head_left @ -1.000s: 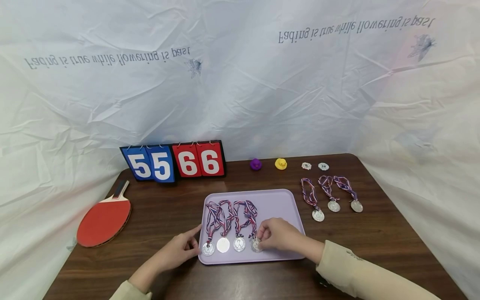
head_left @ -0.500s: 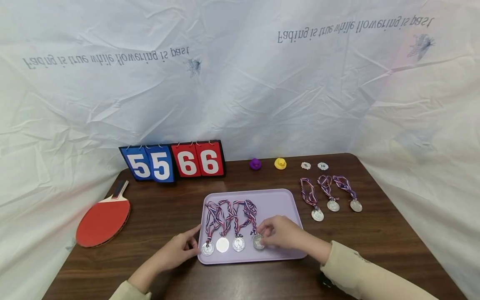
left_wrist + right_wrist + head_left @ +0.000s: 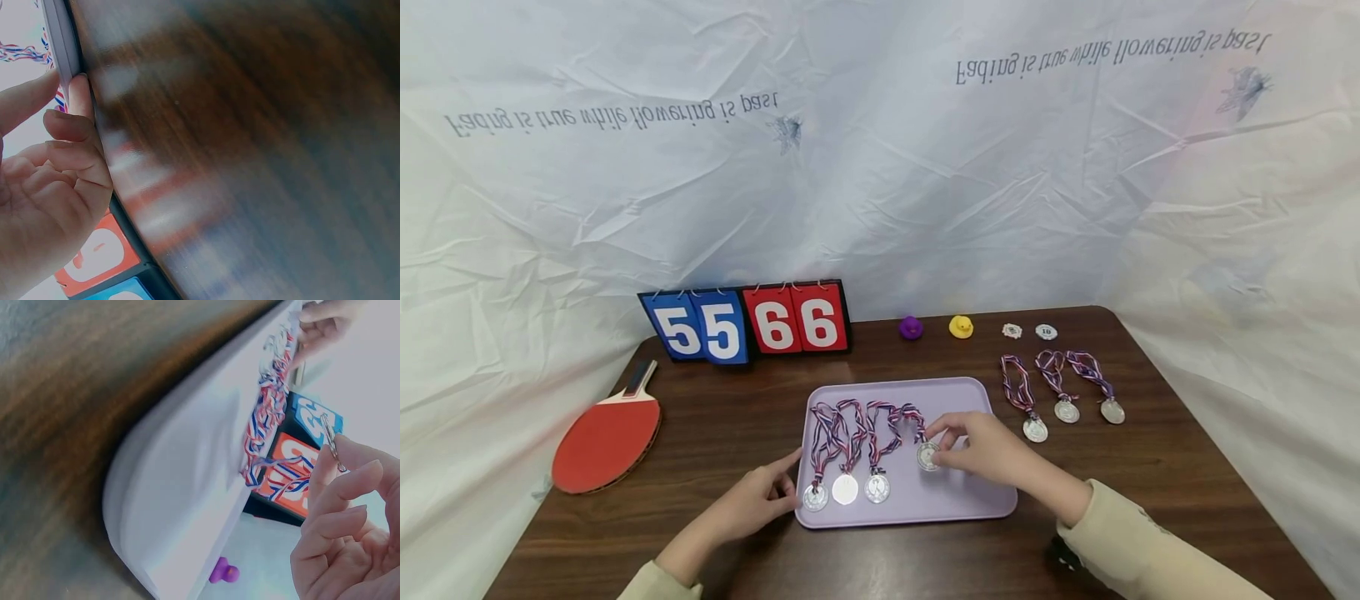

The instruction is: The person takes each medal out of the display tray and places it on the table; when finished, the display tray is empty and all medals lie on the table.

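Note:
My right hand [image 3: 979, 450] pinches a silver medal [image 3: 927, 456] between thumb and fingertips above the lilac tray [image 3: 955, 408]. In the right wrist view the medal [image 3: 331, 444] is edge-on, raised, with its red, white and blue ribbon [image 3: 287, 469] trailing down to the tray. Three other medals lie in a row on the tray's left half, their discs toward the near edge, among them one shiny disc [image 3: 845, 489]. My left hand [image 3: 752, 500] rests at the tray's left rim [image 3: 62, 50], index finger and thumb touching it at separate spots, the other fingers loosely bent.
Three more medals [image 3: 1066, 410] lie right of the tray. Behind stand a flip scoreboard [image 3: 745, 325] reading 55 and 66, a purple duck [image 3: 912, 328], a yellow duck [image 3: 961, 327] and two chips [image 3: 1047, 332]. A red table tennis paddle [image 3: 606, 446] lies at left.
My right hand has lifted the fourth medal from the tray and moved it up and to the right, its ribbon bending along. My left hand has stayed at the rim.

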`<state>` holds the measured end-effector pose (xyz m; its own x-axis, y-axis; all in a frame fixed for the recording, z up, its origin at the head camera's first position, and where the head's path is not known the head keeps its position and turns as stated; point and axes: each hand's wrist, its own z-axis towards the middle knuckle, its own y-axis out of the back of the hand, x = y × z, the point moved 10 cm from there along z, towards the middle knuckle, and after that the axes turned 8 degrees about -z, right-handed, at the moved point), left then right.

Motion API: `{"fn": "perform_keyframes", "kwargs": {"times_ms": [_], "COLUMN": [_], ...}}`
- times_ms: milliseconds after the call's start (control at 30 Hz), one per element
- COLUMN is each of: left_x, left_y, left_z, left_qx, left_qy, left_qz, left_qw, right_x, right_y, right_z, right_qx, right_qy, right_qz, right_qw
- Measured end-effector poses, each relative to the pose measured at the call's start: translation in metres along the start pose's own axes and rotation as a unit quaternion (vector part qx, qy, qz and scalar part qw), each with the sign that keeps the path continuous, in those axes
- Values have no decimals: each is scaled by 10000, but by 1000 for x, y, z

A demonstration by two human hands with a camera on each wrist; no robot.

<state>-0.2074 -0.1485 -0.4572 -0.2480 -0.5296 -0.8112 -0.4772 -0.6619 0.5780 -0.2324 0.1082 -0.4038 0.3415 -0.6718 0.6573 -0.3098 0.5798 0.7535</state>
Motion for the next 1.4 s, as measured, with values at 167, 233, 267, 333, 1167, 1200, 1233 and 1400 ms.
{"fn": "perform_keyframes", "kwargs": {"times_ms": [167, 233, 267, 333, 1167, 1200, 1233, 1400], "left_x": [0, 0, 0, 0, -2, -2, -2, -3], "left_y": [0, 0, 0, 0, 1, 0, 0, 0], "left_z": [0, 0, 0, 0, 0, 0, 0, 0], "left_qx": [4, 2, 3, 4, 19, 18, 17, 0], "left_qy": [50, 76, 94, 121, 159, 145, 144, 160], "left_qz": [-6, -3, -1, 5, 19, 23, 26, 8], "left_qw": [10000, 10000, 10000, 9999, 9999, 9999, 9999, 9999], "right_x": [0, 1, 1, 1, -45, -48, -50, -62], "right_y": [14, 19, 22, 28, 89, 91, 92, 108], "right_z": [-2, -4, -5, -7, -81, -85, -88, -104], "right_qx": [-192, -246, -263, -303, -878, -880, -886, -1001], "right_qy": [-41, -49, -63, -105, -810, -843, -873, -1022], "right_qz": [-37, -46, -25, -14, -90, -117, -150, -463], "right_qw": [9998, 9997, 9996, 9995, 9928, 9925, 9921, 9886]}}
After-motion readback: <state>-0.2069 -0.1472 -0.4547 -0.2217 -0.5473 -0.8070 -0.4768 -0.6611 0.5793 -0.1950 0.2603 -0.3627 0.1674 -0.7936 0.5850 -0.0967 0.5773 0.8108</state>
